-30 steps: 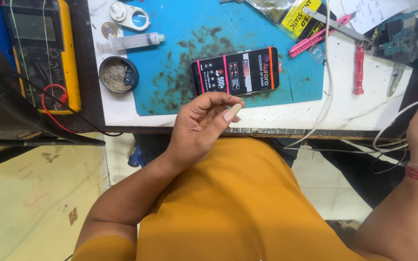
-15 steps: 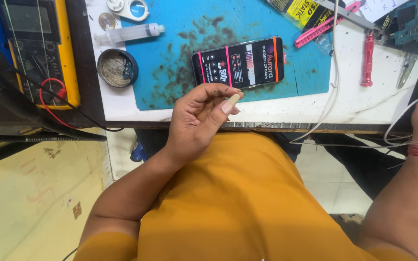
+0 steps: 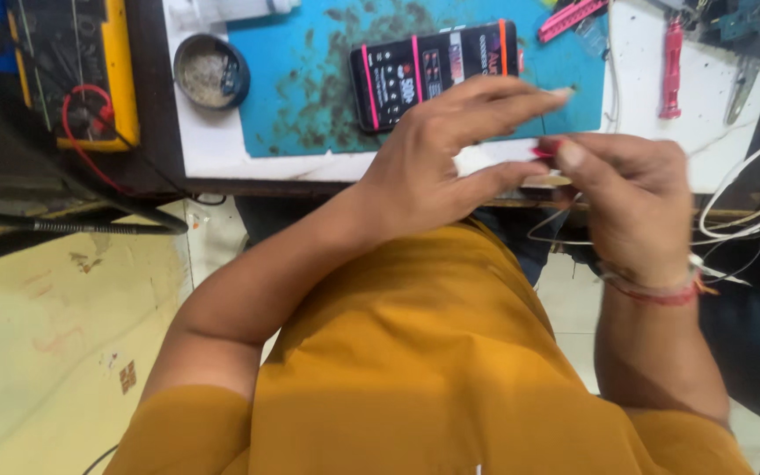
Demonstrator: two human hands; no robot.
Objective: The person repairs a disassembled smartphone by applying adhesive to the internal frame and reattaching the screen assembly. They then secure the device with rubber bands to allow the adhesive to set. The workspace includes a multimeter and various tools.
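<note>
Roughly left to right: yellow multimeter point(image 3: 72, 75) sits off the bench's left edge, red lead looped over it. Round tin point(image 3: 211, 70) rests on the white bench point(image 3: 653, 149) just outside the blue mat's point(image 3: 310, 97) left edge. Black phone-like device with pink bands point(image 3: 437, 72) lies near the mat's front edge, long axis running left-right, slightly tilted.

Left hand point(image 3: 437, 163) hovers at the bench's front edge, right below the device, fingers stretched rightward and pinched toward the right hand. Right hand point(image 3: 631, 193) meets it fingertip to fingertip at the front edge. Between them is a small item with a red end point(image 3: 545, 152), clamped by both sets of fingertips as far as I can judge; it is blurred, so I cannot tell what it is. Thin white wires point(image 3: 749, 215) loop off the right hand toward the bench's right edge, and one seems to run to the pinched item.

Key relation: the item lies at the meeting point, right of the left palm and left of the right palm, its axis roughly along the bench's front edge. Both hands equally near.

Red-handled tool point(image 3: 671, 66) lies at the mat's right edge, well apart.
</note>
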